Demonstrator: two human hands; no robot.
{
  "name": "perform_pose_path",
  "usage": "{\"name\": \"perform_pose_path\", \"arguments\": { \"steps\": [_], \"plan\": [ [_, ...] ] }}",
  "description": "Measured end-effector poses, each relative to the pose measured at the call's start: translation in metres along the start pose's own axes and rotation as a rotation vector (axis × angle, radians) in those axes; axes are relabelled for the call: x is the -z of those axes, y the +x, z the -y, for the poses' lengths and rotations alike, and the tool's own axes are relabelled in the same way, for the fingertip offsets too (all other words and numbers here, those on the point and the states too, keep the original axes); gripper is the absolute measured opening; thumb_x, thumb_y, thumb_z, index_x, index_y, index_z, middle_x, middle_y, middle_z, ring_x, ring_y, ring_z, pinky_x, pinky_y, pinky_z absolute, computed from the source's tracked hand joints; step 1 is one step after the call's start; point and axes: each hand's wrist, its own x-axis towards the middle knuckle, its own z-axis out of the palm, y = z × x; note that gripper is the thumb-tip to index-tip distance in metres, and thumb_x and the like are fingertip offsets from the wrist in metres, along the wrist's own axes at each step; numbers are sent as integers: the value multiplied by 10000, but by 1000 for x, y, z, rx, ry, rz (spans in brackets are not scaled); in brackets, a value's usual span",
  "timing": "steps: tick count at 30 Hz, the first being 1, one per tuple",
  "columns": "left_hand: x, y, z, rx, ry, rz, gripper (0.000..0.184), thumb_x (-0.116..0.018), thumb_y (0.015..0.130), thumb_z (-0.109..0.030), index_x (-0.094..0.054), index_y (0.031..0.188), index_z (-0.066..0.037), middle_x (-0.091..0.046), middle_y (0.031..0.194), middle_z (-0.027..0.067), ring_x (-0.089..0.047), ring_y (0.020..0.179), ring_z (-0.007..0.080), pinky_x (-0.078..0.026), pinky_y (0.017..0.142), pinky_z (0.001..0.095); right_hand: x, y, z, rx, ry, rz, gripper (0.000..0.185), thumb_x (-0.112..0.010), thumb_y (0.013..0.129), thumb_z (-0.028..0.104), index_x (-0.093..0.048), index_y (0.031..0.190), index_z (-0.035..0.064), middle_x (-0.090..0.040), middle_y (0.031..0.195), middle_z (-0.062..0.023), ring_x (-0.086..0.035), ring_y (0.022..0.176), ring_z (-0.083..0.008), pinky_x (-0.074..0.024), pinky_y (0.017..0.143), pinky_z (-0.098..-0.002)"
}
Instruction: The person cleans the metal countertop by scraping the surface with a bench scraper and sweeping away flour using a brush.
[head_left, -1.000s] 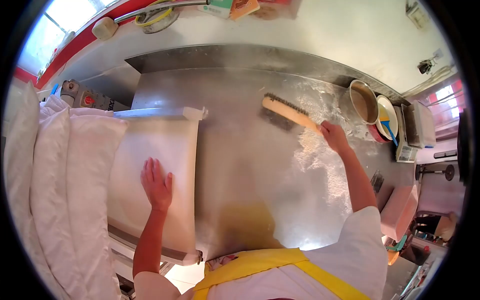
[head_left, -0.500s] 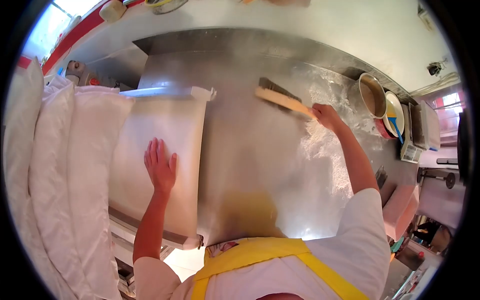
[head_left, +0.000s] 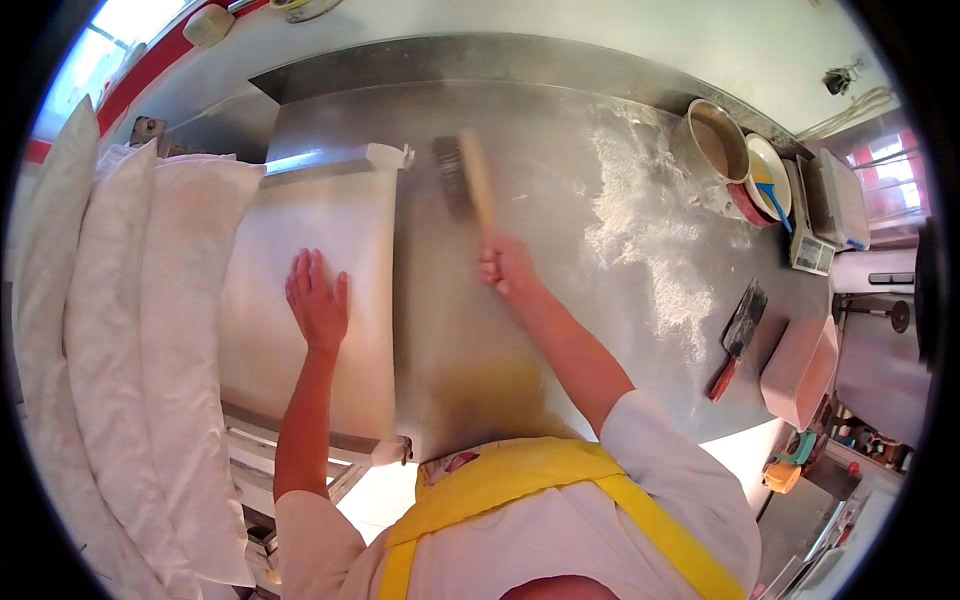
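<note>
A steel counter (head_left: 560, 220) is extending rightward from the white belt (head_left: 360, 220); a bulky white cloth (head_left: 185, 310) is lying along the belt's left side. A broad patch of pale powder (head_left: 640, 240) is covering the counter well to the belt's right, with a cleaver (head_left: 745, 322) resting farther right again. The brush (head_left: 476, 185), blurred, is occupying the space just right of the belt, its bristles facing the belt; whether they are touching the metal is remaining unclear. The right hand (head_left: 509, 264) is closing tightly around the handle; the left hand (head_left: 318, 305) is lying flat on the belt, fingers slightly spread, holding nothing. Brushing is apparently progressing but incomplete: beside the belt mostly grey metal is showing, while the powder is awaiting removal.
</note>
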Motion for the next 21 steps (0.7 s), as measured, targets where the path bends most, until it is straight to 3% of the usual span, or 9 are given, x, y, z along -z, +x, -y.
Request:
{"name": "perform_pose_path", "arguments": {
  "steps": [4, 5, 8, 10, 12, 15, 17, 19, 21],
  "plan": [
    [-2, -3, 2, 1, 26, -15, 512, -556, 855, -306, -437, 1269, -28, -401, 1340, 141, -346, 1258, 301, -262, 1032, 460, 92, -49, 41, 253, 21, -153, 251, -470, 880, 240, -380, 663, 150, -360, 515, 33, -344, 383, -90, -276, 335, -233],
    [-3, -2, 3, -3, 43, -25, 511, -551, 857, -311, -439, 1269, -30, -403, 1339, 139, -347, 1257, 297, -264, 1031, 460, 99, -73, 56, 298, -17, -264, 267, -458, 888, 243, -375, 651, 150, -363, 515, 34, -347, 382, -90, -278, 334, -229],
    [-4, -2, 1, 10, 65, -23, 508, -538, 865, -329, -442, 1269, -36, -404, 1339, 131, -351, 1255, 288, -261, 1033, 456, 95, -120, 61, 275, 7, -238, 277, -458, 891, 239, -376, 641, 150, -375, 520, 30, -354, 381, -87, -289, 334, -219],
    [-3, -4, 1, 5, 61, -18, 506, -533, 868, -336, -443, 1269, -40, -402, 1341, 129, -354, 1253, 284, -257, 1035, 451, 69, -124, 19, 188, -28, -39, 247, -463, 871, 219, -400, 648, 134, -393, 524, 12, -372, 372, -100, -294, 328, -212],
    [-7, -5, 3, 8, 51, -22, 504, -532, 869, -339, -445, 1268, -43, -399, 1344, 127, -356, 1251, 281, -252, 1038, 444, 33, -121, -30, 81, -218, -133, 243, -457, 895, 233, -420, 679, 129, -396, 517, 12, -376, 378, -101, -311, 331, -223],
    [-8, -7, 5, -20, 35, -49, 502, -522, 874, -350, -447, 1268, -49, -398, 1346, 124, -356, 1252, 277, -249, 1040, 432, 74, -106, -57, 126, -276, -138, 228, -451, 902, 237, -433, 704, 126, -413, 523, 4, -383, 381, -107, -318, 336, -228],
    [-9, -7, 5, -8, 42, -54, 498, -519, 876, -353, -450, 1267, -53, -403, 1343, 123, -360, 1249, 275, -255, 1037, 429, 126, -119, -32, 204, -9, -222, 234, -450, 905, 246, -436, 703, 130, -422, 520, 4, -382, 375, -102, -319, 333, -235],
    [-11, -9, 7, -5, 52, -58, 496, -515, 878, -356, -452, 1267, -56, -408, 1340, 120, -364, 1246, 272, -259, 1035, 427, 163, -150, 10, 322, -124, -401, 237, -437, 910, 254, -439, 706, 132, -423, 515, 1, -388, 363, -103, -319, 322, -244],
    [-15, -9, 8, -13, 63, -81, 494, -512, 879, -359, -452, 1267, -59, -412, 1337, 117, -369, 1243, 270, -263, 1033, 427, 185, -186, 43, 307, -51, -339, 246, -415, 919, 258, -428, 707, 134, -429, 520, 0, -400, 370, -104, -332, 326, -246]
  ]
}}
